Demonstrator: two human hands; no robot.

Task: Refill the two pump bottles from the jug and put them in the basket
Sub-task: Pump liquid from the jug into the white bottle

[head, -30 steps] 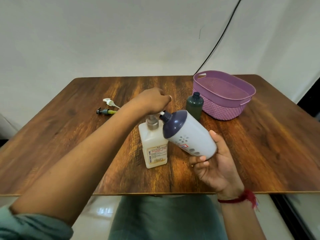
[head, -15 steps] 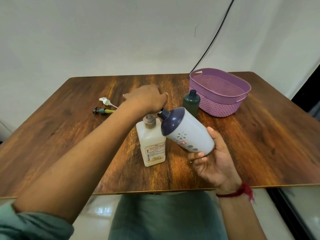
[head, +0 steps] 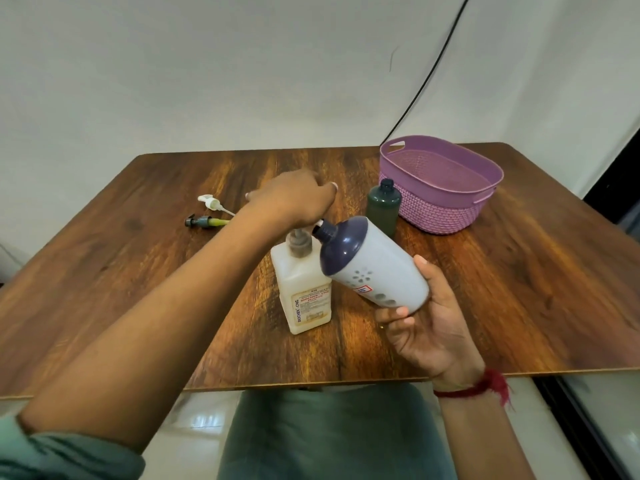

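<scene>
Across most of the frame the wooden surface (head: 138, 271) is seen. At its back right a purple basket (head: 440, 216) is set upright, with a black cable (head: 426, 77) run up the wall behind it. Near centre the cream jug (head: 304, 296) is stood upright, label towards the camera, with the jug pump (head: 299, 242) fitted on top. A white bottle (head: 377, 268) with a dark blue shoulder is held tilted above the surface, just right of the jug, open neck brought right up to the pump's nozzle; part of the jug is hidden behind it. A dark green bottle (head: 382, 207) is stood just beside the basket's front-left wall. At back left a white pump head (head: 209, 203) and a dark pump head (head: 204, 222) are laid close together. Left hand (head: 294, 199): grip closed down over the jug pump, fingers mostly hidden. Right hand (head: 429, 327): grip wrapped round the white bottle's base, thumb on the far side.
</scene>
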